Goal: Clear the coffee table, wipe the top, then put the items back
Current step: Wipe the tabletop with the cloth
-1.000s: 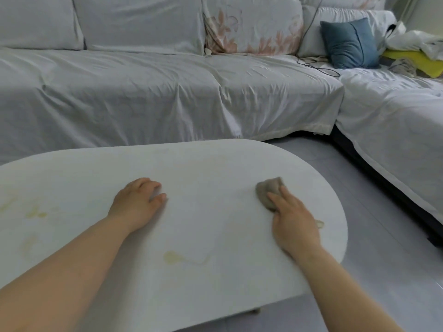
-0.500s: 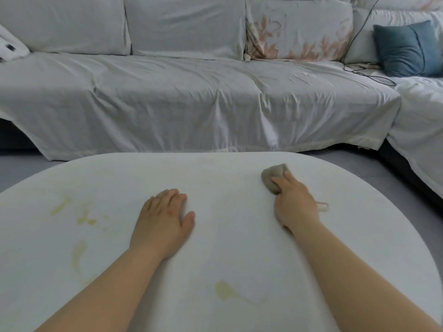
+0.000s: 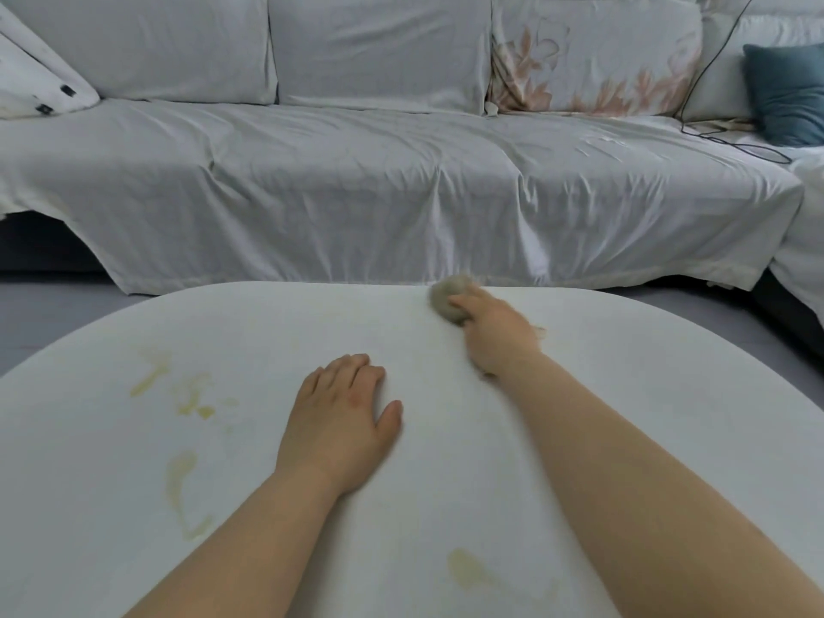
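Note:
A white oval coffee table [image 3: 646, 394] fills the lower half of the view, its top marked with yellowish stains [image 3: 191, 390]. My right hand [image 3: 495, 336] presses a bunched grey-brown cloth [image 3: 448, 296] against the table near its far edge, fingers on the cloth. My left hand [image 3: 343, 417] lies flat and palm down on the table's middle, holding nothing. More stains show at the lower left [image 3: 187, 497] and near my right forearm [image 3: 468, 568].
A long sofa under a pale sheet [image 3: 356, 180] runs behind the table, close to its far edge. A floral cushion [image 3: 593, 55], a teal cushion [image 3: 789, 91] and a black cable [image 3: 731, 140] lie at its right end. Grey floor [image 3: 44, 314] shows at the left.
My right hand has slid the cloth away from me toward the table's far edge. The view has shifted left along the table. My left hand stays flat on the top.

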Motion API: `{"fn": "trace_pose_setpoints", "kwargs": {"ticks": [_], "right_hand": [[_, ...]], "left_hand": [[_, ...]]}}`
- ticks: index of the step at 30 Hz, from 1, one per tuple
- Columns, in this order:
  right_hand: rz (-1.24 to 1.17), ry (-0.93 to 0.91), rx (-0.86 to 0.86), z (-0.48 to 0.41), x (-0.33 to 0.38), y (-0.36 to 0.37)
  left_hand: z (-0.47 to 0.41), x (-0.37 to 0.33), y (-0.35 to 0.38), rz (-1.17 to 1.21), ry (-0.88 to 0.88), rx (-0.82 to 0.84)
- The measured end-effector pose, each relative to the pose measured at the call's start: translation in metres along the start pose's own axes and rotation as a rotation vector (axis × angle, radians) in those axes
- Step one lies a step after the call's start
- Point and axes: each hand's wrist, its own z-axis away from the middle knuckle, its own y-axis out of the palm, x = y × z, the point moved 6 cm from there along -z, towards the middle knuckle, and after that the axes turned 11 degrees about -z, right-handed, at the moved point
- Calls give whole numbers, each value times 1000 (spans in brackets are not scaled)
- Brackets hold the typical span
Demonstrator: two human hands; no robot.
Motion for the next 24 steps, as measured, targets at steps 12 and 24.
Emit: {"fn": "trace_pose_setpoints", "kwargs": {"ticks": [12,24], "right_hand": [[-59,-208,65,57,34,20],[-96,-132,-29,111,22,-7]], "left_hand": [[0,0,-2,28,-22,-1],[4,-3,-18,105,-5,-126]]}}
